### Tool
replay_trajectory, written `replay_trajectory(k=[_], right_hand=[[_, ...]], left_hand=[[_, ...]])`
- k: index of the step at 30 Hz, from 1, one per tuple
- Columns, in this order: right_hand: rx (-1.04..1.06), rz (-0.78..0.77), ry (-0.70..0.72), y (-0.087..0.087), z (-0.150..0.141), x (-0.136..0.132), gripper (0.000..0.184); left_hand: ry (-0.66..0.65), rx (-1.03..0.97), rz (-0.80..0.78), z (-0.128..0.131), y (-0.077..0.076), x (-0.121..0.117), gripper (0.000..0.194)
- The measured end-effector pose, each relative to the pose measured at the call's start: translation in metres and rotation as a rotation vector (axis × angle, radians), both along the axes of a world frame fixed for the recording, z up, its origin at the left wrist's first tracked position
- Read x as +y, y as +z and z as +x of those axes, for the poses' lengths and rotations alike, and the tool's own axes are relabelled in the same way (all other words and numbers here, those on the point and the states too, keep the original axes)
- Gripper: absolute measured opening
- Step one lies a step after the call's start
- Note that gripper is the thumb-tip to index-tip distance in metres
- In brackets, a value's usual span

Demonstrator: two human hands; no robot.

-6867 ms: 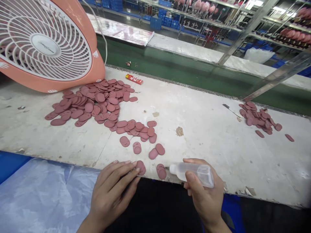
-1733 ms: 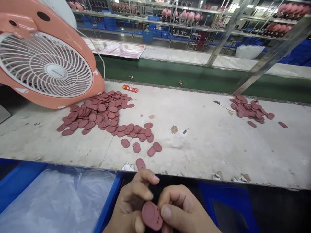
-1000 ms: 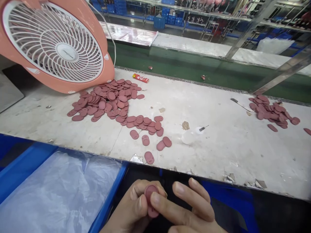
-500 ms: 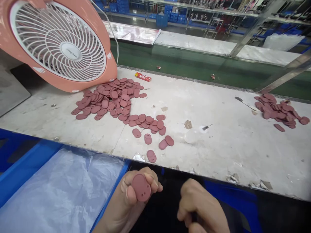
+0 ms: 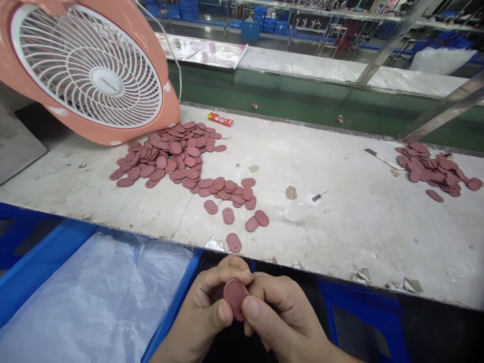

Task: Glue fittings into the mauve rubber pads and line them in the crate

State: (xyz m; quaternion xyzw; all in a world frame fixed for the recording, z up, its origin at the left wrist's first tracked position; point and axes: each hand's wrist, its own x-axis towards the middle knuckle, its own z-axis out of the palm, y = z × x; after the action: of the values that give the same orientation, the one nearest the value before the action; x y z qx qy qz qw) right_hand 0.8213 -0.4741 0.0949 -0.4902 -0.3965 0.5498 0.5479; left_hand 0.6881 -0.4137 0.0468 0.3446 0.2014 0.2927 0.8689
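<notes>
Below the table's front edge, my left hand and my right hand meet on one dark-red oval rubber piece. Both thumbs press on its face and the curled fingers sit behind it. A single oval piece lies at the table edge just above my hands. A big heap of the same pieces spreads below the fan. A small clear bottle lies on its side on the table.
A pink fan with a white grille leans at the back left. A second heap of oval pieces lies far right. A blue bin lined with clear plastic sits below the worn white table. A green conveyor runs behind.
Half a second ago my left hand alone held the oval piece and my right hand was a fist lower right. Now my right hand has come back and pinches the piece too.
</notes>
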Motion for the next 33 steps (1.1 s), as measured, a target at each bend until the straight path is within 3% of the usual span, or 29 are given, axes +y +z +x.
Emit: replay_trajectory(k=[3,7,10,14,21,25,27,31,33], right_hand=[[0.017,-0.019,0.019,-0.003,-0.002,-0.002,0.040],[0.111,-0.072,-0.087,-0.008,-0.004,-0.004,0.047],[0.007,0.000,-0.101,-0.009,-0.003,-0.005,0.044],[-0.234,0.074,-0.156,-0.006,-0.002,-0.003,0.025],[-0.122,0.090,-0.090,-0.008,-0.008,-0.003,0.035],[-0.017,0.014,-0.140,-0.017,-0.006,-0.010,0.043],[-0.047,0.001,-0.211,-0.018,-0.002,-0.013,0.040],[-0.223,0.049,-0.369,-0.015,0.009,-0.016,0.012],[-0.253,0.027,-0.385,-0.013,0.011,-0.017,0.015]], left_hand=[[0.007,-0.003,-0.066,0.005,0.002,-0.002,0.031],[0.004,-0.046,-0.148,0.008,0.004,-0.003,0.030],[0.057,-0.009,-0.063,0.006,-0.001,-0.003,0.030],[0.032,-0.020,-0.015,0.001,-0.008,-0.002,0.028],[0.064,-0.016,0.129,0.002,-0.010,0.000,0.028],[0.066,-0.023,0.123,0.002,-0.009,0.000,0.028],[0.058,-0.022,0.139,0.001,-0.007,0.000,0.029],[0.052,-0.023,0.183,-0.001,-0.006,0.001,0.027],[0.055,-0.019,0.215,-0.002,-0.006,0.002,0.027]])
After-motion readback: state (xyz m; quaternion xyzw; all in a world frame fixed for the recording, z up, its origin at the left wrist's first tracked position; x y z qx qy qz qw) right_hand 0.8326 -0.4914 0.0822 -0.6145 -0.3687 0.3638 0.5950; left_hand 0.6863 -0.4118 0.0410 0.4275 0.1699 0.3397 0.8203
